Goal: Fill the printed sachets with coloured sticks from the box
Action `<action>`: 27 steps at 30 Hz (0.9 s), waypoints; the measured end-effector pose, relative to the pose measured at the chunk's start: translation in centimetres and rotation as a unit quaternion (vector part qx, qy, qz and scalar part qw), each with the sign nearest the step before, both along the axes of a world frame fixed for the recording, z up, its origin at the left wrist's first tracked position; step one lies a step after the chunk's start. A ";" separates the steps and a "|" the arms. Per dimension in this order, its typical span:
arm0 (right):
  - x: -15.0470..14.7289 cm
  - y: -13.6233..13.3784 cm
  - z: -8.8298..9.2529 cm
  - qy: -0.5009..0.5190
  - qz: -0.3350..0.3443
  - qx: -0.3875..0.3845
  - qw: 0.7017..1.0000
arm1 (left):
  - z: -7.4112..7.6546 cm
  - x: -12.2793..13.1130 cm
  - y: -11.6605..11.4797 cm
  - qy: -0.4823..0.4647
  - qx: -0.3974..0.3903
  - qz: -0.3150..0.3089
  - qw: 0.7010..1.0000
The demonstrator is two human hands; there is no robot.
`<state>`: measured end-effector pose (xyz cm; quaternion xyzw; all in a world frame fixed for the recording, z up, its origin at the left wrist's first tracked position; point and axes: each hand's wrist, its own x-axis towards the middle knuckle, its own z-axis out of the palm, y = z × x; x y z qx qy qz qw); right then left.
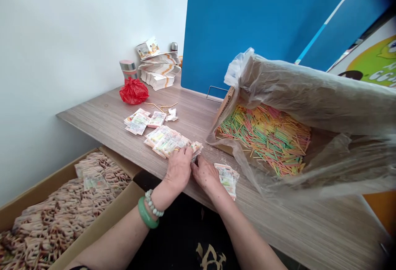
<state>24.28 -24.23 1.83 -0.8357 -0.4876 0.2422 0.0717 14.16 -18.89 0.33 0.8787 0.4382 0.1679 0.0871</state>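
My left hand is over the near edge of the table, its fingers closed on a small printed packet. Right beside it, my right hand has its fingers curled against the lower side of that same packet; its fingertips are partly hidden. A row of overlapping flat packets with red-striped edges lies just left of my left hand. More packets lie by my right wrist. To the right, a carton lined with clear plastic holds a heap of thin coloured sticks.
Further packets, a crumpled white tissue and a red plastic bag lie on the table. Folded cartons are stacked behind. A cardboard box full of packets stands below, left. A blue panel rises behind.
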 end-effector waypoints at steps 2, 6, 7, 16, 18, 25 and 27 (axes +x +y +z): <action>-0.1 -0.4 -0.4 0.022 -0.007 0.019 1.000 | -0.6 -0.4 -0.4 -0.089 -0.049 0.013 0.995; -0.6 -0.9 -1.2 0.018 -0.014 0.075 0.997 | -0.8 -1.7 1.0 -0.211 -0.173 0.029 0.962; -0.7 -0.9 -1.3 0.010 -0.016 0.084 0.996 | -0.6 -1.9 1.4 -0.204 -0.195 0.010 0.959; 0.0 -1.7 -2.7 0.006 -0.001 0.144 0.990 | 1.4 0.0 -0.6 -0.128 -0.186 0.077 0.971; 0.5 -1.6 -3.5 0.024 0.004 0.193 0.981 | 0.7 -0.2 -0.8 -0.167 -0.191 0.094 0.963; -0.3 -1.0 -5.4 0.181 -0.099 0.275 0.939 | -2.3 -3.1 -1.6 -0.329 -0.236 0.096 0.909; -0.8 -1.0 -5.7 0.255 -0.116 0.323 0.904 | -3.1 -3.8 -1.9 -0.377 -0.261 0.072 0.886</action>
